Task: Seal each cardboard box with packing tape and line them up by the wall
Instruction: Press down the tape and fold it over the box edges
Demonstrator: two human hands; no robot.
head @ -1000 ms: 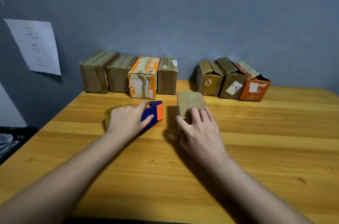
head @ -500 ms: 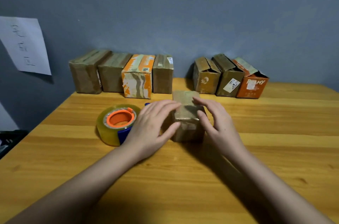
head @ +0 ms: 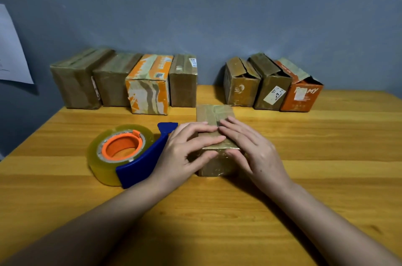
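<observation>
L hand [head: 185, 152] & R hand [head: 250, 152] both flat on small taped box [head: 214, 113], fingers straight and spread wide, pressing top face; fingertips meet near middle of lid, thumbs down over near face. Nothing pinched or gripped. Box at centre of wooden table [head: 326, 178], tape strip along its top, glossy tape on near side.

At 9 o'clock of box, just beside L hand: tape dispenser [head: 139, 163], blue body w/ orange hub and clear-yellowish roll, lying on its side.

At 11 o'clock, against wall [head: 217, 4]: row of four boxes [head: 108, 83], side by side and touching, three plain brown and one orange-white printed [head: 149, 93], tops taped shut. At 1 o'clock, separate group of three boxes [head: 261, 87], set at an angle, flaps loose or gaping; rightmost orange [head: 300, 98].

Table: yellow-orange wood grain, planks running L-R, slight sheen. Wall matte blue-grey, dim lighting. White paper sheet [head: 10, 52] stuck on wall at far 9 o'clock, partly out of frame.
</observation>
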